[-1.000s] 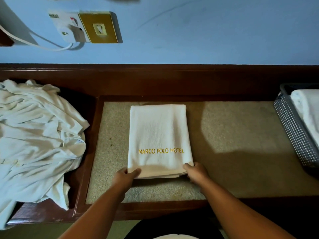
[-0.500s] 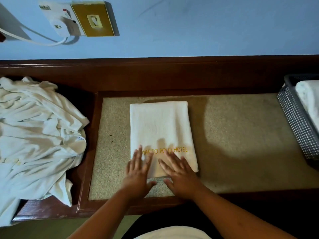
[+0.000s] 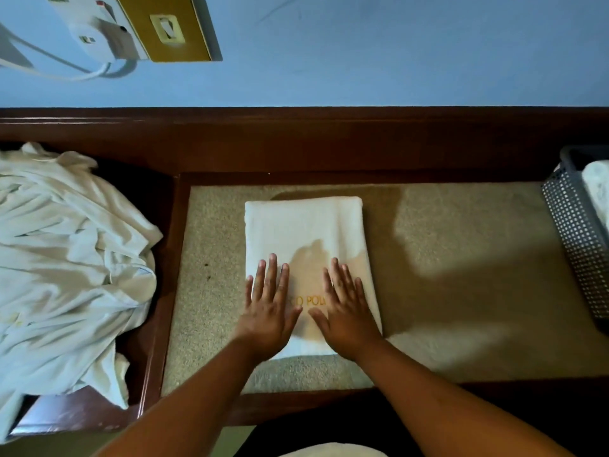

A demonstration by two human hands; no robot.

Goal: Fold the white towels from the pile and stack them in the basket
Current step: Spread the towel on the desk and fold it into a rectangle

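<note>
Far left: pile [image 3: 66, 275] of white towels, loose and crumpled, heaped on the dark wood at the left end of the counter [image 3: 461, 258], one corner hanging over the front edge. Judged soft, limp and light per piece. Any one of them will probably sag and trail unless taken by two corners.

Left hand [image 3: 268, 311]: palm down, flat on the near left part of the folded towel [image 3: 303, 225]. Its fingers [image 3: 272, 275] are straight, slightly spread and hold nothing, pointing away from the person. The forearm reaches in from the near side.

Folded towel: lies in the middle of the counter's beige inset, long side running away from the person, near edge short of the front wooden rim. Edges fairly square. Gold lettering [image 3: 314, 301] mostly covered by both hands. Judged thick terry: springy, not slippery, not fragile. The layers could slide apart if it is lifted by one end. Best hold, in my view, is one hand at each long side, thumbs on top and fingers slid beneath, so the bundle lifts as one.

Right hand [image 3: 346, 315]: mirrors the left, flat on the near right part, fingers straight and a little apart, gripping nothing. The thumbs angle toward each other with a small gap between them.

Far right: grey perforated basket [image 3: 580, 252] at the counter's right end, well apart from the folded towel. A stacked towel [image 3: 598, 189] is already inside, partly cut off by the frame
</note>
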